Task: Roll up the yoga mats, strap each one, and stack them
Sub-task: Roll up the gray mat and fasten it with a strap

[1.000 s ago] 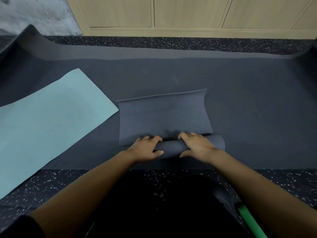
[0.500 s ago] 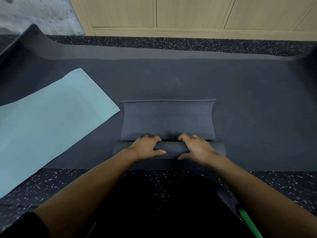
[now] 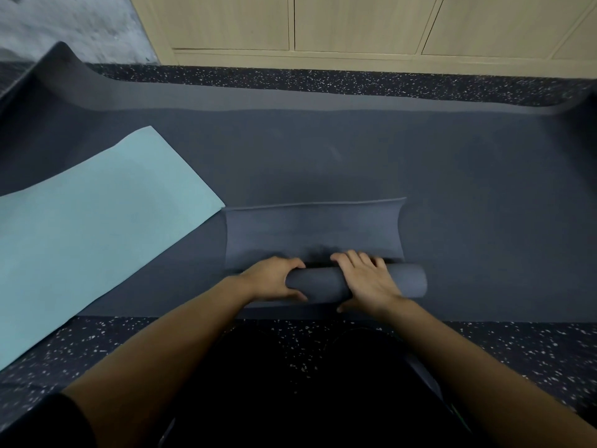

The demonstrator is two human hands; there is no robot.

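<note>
The light blue mat lies flat at the left as it did half a second ago, its near end reaching onto the speckled floor and its far corner close to the grey mat. The grey mat has changed. Its flat, unrolled stretch is shorter than before, with the far edge closer to the hands. The far right corner, which lay flat a moment ago, now curls up a little. The rolled part sits at about the same place in the view, lying crosswise on the large dark mat just beyond the person's knees. Its left end, which showed past the wrist before, is now lost behind the left hand.

The left hand grips the roll near its left end, with the fingers curled over the top to the far side and the thumb along the near side. The right hand grips it right of the middle. Its fingers are spread and bent over the top, slightly blurred, and its thumb is tucked low on the near side. Both forearms reach straight forward and both palms face down. The right end of the roll sticks out past the right hand. Pale wooden cupboards run along the back.
</note>
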